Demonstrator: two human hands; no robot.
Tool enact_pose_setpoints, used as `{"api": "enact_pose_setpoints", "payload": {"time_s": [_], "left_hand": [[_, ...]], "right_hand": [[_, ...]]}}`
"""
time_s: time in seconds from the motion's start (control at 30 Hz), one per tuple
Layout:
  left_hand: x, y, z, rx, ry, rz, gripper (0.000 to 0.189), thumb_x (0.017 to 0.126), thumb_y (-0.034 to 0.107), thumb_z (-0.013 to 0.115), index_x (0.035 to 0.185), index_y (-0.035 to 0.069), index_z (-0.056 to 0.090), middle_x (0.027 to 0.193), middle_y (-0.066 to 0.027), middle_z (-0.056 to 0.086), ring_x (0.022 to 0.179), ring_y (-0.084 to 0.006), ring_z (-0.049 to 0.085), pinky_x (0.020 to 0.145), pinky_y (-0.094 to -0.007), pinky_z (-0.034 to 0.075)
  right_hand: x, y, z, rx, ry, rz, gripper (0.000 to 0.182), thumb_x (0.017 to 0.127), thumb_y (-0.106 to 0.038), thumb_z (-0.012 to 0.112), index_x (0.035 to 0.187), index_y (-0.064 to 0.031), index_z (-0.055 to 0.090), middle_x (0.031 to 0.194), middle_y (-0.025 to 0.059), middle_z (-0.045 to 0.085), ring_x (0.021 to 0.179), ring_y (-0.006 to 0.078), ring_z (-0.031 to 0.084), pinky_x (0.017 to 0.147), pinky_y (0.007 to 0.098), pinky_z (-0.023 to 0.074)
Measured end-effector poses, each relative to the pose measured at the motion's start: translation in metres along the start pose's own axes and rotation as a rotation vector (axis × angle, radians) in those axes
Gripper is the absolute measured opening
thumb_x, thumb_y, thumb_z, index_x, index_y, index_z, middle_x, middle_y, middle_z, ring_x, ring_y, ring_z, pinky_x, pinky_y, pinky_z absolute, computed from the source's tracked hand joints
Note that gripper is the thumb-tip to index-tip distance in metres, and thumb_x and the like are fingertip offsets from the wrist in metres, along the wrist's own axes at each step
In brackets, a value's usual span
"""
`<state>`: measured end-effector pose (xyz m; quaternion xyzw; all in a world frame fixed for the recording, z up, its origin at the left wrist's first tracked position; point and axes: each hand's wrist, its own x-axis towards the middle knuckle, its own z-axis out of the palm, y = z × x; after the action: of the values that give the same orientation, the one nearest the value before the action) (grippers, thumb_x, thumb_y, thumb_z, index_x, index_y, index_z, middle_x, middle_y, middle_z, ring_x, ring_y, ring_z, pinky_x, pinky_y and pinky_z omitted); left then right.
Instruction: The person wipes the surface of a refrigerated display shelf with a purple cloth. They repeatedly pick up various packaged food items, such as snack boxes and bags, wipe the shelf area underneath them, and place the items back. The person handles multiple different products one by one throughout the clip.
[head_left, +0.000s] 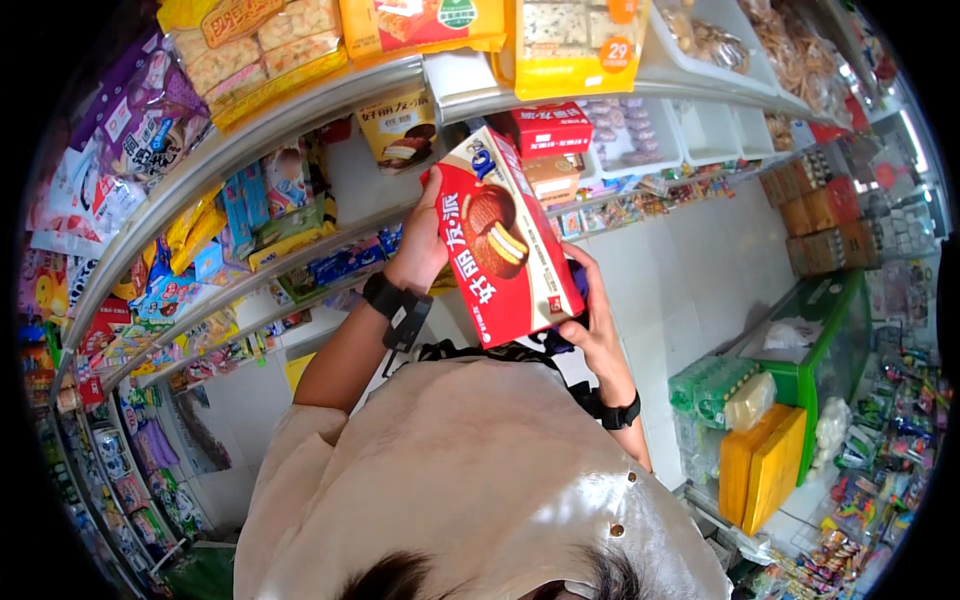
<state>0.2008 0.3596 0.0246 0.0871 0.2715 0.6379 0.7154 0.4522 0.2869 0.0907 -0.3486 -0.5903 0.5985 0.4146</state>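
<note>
A red and cream carton of chocolate pies (502, 240) is tilted in front of my chest, its printed face turned up towards me. My left hand (421, 247) grips the carton along its left edge, the fingers partly hidden behind it. At the lower right corner my right hand (600, 322) holds the carton, with its thumb by the bottom edge and its fingers up the right side. Something dark purple shows between that palm and the box. Just beyond the carton, on the shelf, stand a yellow pie box (397, 131) and a red box (553, 129).
A curved shelf edge (315, 82) carries yellow snack packs (262, 52) above. Snack bags (195, 232) fill the lower shelves on the left. White bins (645, 154) sit at upper right. A green chest (817, 337), bottle packs (709, 390) and a yellow box (765, 469) stand right.
</note>
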Motion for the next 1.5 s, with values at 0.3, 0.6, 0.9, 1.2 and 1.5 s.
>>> {"api": "enact_pose_setpoints", "payload": {"time_s": [0.3, 0.6, 0.9, 1.2, 1.5], "left_hand": [[0.034, 0.014, 0.013, 0.254, -0.123, -0.044, 0.04, 0.102, 0.03, 0.052, 0.131, 0.003, 0.051, 0.126, -0.012, 0.063, 0.108, -0.0224, 0.065, 0.095, -0.037, 0.053], [0.028, 0.013, 0.025, 0.86, -0.211, 0.326, 0.074, 0.09, 0.031, 0.071, 0.146, 0.004, 0.03, 0.136, -0.0098, 0.052, 0.119, -0.018, 0.056, 0.1, -0.0326, 0.045], [0.07, 0.034, -0.029, 1.302, -0.021, 0.42, 0.043, 0.094, 0.015, 0.066, 0.132, 0.0, 0.052, 0.13, -0.0148, 0.06, 0.115, -0.0203, 0.06, 0.095, -0.0331, 0.049], [0.038, 0.128, -0.032, 1.799, 0.472, 1.167, 0.055, 0.075, 0.028, 0.08, 0.118, 0.001, 0.059, 0.113, -0.0241, 0.061, 0.11, -0.0435, 0.054, 0.1, -0.0529, 0.037], [0.031, 0.125, -0.046, 1.68, 0.2, 1.096, 0.073, 0.072, 0.027, 0.086, 0.129, 0.002, 0.047, 0.118, -0.0228, 0.06, 0.115, -0.0358, 0.055, 0.098, -0.0445, 0.044]], "right_hand": [[0.082, 0.013, 0.007, -0.138, 0.265, 0.032, 0.055, 0.084, -0.02, 0.077, 0.124, 0.0012, 0.045, 0.108, 0.0132, 0.062, 0.097, 0.0164, 0.059, 0.086, 0.0306, 0.049], [0.173, 0.06, 0.011, -0.358, 0.482, -0.165, 0.059, 0.083, -0.034, 0.079, 0.115, 0.0025, 0.046, 0.107, 0.0162, 0.053, 0.097, 0.0238, 0.054, 0.087, 0.0334, 0.0448], [0.153, 0.083, 0.017, -0.189, 0.255, -0.05, 0.037, 0.087, -0.009, 0.073, 0.112, -0.0042, 0.046, 0.089, 0.0035, 0.056, 0.077, 0.0102, 0.055, 0.068, 0.0249, 0.0473], [0.107, 0.072, 0.022, -0.032, 0.103, 0.115, 0.032, 0.089, 0.0, 0.058, 0.118, -0.005, 0.044, 0.095, 0.0093, 0.062, 0.081, 0.0155, 0.063, 0.072, 0.0268, 0.0508], [0.092, 0.044, 0.048, -0.176, -0.009, 0.019, 0.021, 0.084, 0.003, 0.053, 0.103, -0.0035, 0.049, 0.09, 0.005, 0.058, 0.083, 0.012, 0.056, 0.075, 0.0245, 0.0457]]}}
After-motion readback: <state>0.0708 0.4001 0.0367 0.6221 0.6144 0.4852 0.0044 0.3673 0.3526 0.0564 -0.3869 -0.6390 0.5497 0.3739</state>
